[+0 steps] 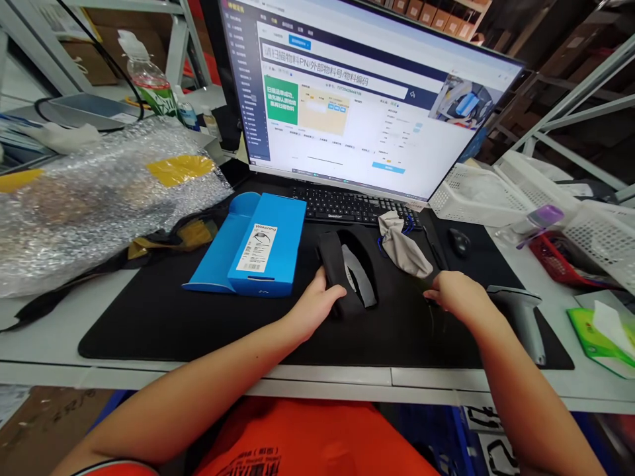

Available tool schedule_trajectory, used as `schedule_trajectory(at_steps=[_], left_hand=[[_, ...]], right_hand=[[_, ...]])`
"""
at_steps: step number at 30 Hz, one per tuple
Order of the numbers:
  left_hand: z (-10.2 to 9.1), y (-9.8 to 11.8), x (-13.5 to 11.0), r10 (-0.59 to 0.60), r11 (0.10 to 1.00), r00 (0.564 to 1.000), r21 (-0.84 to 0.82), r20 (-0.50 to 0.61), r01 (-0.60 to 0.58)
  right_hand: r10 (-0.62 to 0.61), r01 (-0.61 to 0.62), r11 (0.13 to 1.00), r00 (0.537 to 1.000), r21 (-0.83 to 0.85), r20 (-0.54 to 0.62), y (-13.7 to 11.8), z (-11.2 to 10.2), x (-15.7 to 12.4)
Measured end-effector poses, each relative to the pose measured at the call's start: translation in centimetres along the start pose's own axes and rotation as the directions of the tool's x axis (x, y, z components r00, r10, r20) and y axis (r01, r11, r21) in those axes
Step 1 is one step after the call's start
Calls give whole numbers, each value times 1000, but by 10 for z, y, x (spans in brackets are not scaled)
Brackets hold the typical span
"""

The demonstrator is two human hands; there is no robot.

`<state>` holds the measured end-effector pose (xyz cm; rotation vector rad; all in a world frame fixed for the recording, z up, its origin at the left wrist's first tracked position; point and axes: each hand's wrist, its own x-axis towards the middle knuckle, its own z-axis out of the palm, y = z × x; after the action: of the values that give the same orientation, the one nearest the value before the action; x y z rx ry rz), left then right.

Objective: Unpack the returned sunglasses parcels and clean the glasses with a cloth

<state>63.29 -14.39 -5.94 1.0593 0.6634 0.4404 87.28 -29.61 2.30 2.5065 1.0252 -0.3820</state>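
My left hand is closed on the near left edge of a black glasses case, its thumb apart from the fingers. The case stands open on the black desk mat, with a grey strip of cloth or lining inside. My right hand is closed just above the mat, its fingers pinched on something thin and dark that I cannot make out. Beyond that hand lies a grey drawstring pouch with a blue cord. A blue box with a white label showing glasses lies left of the case, its flap open.
A monitor and keyboard stand behind. On the right are a mouse, a barcode scanner, white baskets and a green tissue pack. A bubble-wrapped parcel and bottle occupy the left.
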Motion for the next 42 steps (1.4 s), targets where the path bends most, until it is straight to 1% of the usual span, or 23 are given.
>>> schedule_trajectory(at_steps=[2,3,4,5,6,7,8,9,10,11,12,14,16,18,21,24,27,30,34,36,39,42], left_hand=[[-1,5,0,17,998,1000,63,11,-17],[-1,7,0,29,994,999,109,17,-31],[-1,9,-1,44,986,999,159,22,-47],[-1,11,-1,61,976,998,207,28,-66],[-1,12,-1,80,965,996,249,33,-86],[-1,13,0,101,954,994,281,39,-108],[-1,14,0,121,944,992,304,46,-129],[-1,14,1,136,937,989,318,56,-147],[-2,15,2,144,934,987,321,69,-159],[-3,15,3,147,933,986,318,82,-166],[-4,15,5,148,934,985,314,91,-170],[-7,16,8,155,934,984,311,92,-176],[-11,15,13,164,932,983,312,83,-182],[-14,14,17,161,936,984,304,75,-176],[-16,11,21,149,943,988,295,48,-156],[-17,11,22,147,939,988,308,37,-151],[-17,14,23,153,929,986,332,67,-166],[-19,16,27,161,916,983,357,90,-182],[-21,12,31,174,897,982,400,75,-189],[-20,11,31,183,886,980,419,79,-199],[-16,12,25,208,864,974,448,92,-227],[-13,14,19,238,833,968,496,79,-245]], right_hand=[[14,-15,1000,998,-24,-58,-2,-8,-7],[2,-3,1000,992,-6,-127,-4,-14,-13],[-27,36,999,974,38,-224,-7,-22,-20],[-74,113,989,940,97,-334,-13,-30,-28],[-138,226,962,887,154,-440,-22,-38,-34],[-216,359,914,826,190,-521,-34,-46,-39],[-313,484,854,771,190,-554,-48,-54,-41],[-426,586,794,725,160,-541,-64,-61,-40],[-536,655,749,691,105,-486,-81,-66,-36],[-593,664,747,686,29,-421,-98,-70,-29],[-616,644,764,703,-51,-354,-113,-73,-21],[-620,612,780,730,-128,-287,-136,-76,-2],[-620,600,784,746,-161,-243,-150,-76,13],[-619,590,784,762,-191,-190,-155,-74,22],[-596,563,796,794,-224,-124,-155,-69,25],[-578,543,804,809,-241,-107,-148,-61,23],[-595,558,795,793,-238,-129,-139,-54,25],[-628,597,775,761,-205,-159,-134,-48,32],[-687,672,726,706,-145,-172,-138,-37,39],[-694,688,718,694,-107,-193,-140,-33,41],[-694,710,704,680,-24,-236,-134,-37,43],[-716,751,656,649,68,-257,-111,-53,46]])
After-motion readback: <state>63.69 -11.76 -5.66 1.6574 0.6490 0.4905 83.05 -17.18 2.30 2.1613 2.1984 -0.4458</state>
